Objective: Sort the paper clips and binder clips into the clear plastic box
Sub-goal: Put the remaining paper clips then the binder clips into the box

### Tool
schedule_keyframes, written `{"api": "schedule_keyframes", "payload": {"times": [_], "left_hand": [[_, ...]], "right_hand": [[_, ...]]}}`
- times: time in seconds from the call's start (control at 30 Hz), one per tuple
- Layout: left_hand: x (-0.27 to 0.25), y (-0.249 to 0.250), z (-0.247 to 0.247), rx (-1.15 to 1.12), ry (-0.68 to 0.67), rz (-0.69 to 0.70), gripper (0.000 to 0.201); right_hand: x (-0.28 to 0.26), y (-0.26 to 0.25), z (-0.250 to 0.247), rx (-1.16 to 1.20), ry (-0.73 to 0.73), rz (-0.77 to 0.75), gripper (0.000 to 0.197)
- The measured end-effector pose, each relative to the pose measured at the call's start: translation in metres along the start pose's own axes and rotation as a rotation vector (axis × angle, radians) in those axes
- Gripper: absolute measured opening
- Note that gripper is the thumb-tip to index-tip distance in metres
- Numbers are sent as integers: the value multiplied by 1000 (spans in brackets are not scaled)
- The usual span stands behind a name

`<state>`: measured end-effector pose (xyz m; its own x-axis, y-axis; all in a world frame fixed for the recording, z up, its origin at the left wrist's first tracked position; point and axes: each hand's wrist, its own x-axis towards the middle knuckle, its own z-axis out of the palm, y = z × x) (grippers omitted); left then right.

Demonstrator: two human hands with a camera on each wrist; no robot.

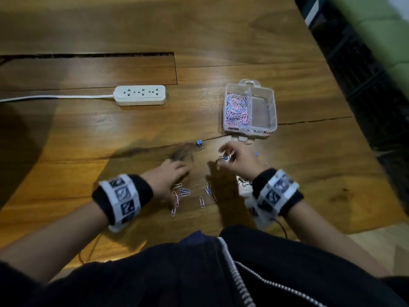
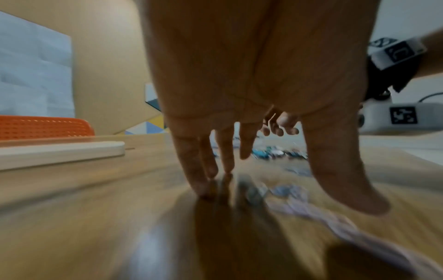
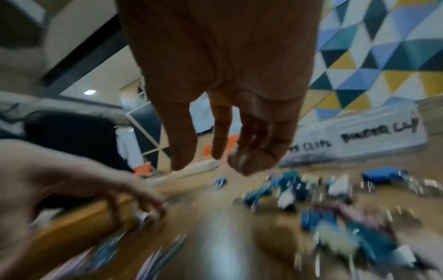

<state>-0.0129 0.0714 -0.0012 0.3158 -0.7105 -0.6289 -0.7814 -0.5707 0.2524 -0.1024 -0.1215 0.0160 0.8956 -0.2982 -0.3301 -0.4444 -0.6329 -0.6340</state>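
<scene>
The clear plastic box (image 1: 271, 111) stands on the wooden table. Its left compartment is full of pink and blue paper clips (image 1: 236, 107), and its right compartment shows nothing inside. Several loose paper clips (image 1: 184, 192) lie near the front edge. My left hand (image 1: 181, 171) touches the table beside them with straight fingers (image 2: 206, 187). My right hand (image 1: 228, 156) hovers, blurred, over a pile of binder clips (image 3: 311, 191), its fingers (image 3: 249, 163) loosely curled with nothing seen in them. One blue binder clip (image 1: 199, 144) lies apart, further back.
A white power strip (image 1: 140, 94) with its cord lies at the back left. The table has a recessed panel (image 1: 88, 69) behind it. The table's right edge (image 1: 363, 138) runs just beyond the box. The box front reads "binder clip" (image 3: 378, 130).
</scene>
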Motion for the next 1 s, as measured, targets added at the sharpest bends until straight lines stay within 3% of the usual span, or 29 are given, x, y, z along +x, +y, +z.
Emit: {"api": "schedule_keyframes", "payload": {"times": [0.1,0.2,0.3,0.53,0.83,1.0], "left_hand": [[-15,8,28,120,23,43,100],[-18,15,45,103,135,91,68],[-20,23,53,117,232,91,45],[-16,32,47,73,242,50,27],[-13,34,44,-158,194,-20,25],[-13,19,35,-610,234,-114,16]], "right_hand": [[-35,8,39,-238,-190,40,77],[-54,10,63,-351,-207,-50,86],[-58,9,76,-406,-188,-130,72],[-56,8,87,-365,-90,-213,36],[-53,1,88,-286,-69,-150,20],[-50,1,85,-178,-109,-75,18]]}}
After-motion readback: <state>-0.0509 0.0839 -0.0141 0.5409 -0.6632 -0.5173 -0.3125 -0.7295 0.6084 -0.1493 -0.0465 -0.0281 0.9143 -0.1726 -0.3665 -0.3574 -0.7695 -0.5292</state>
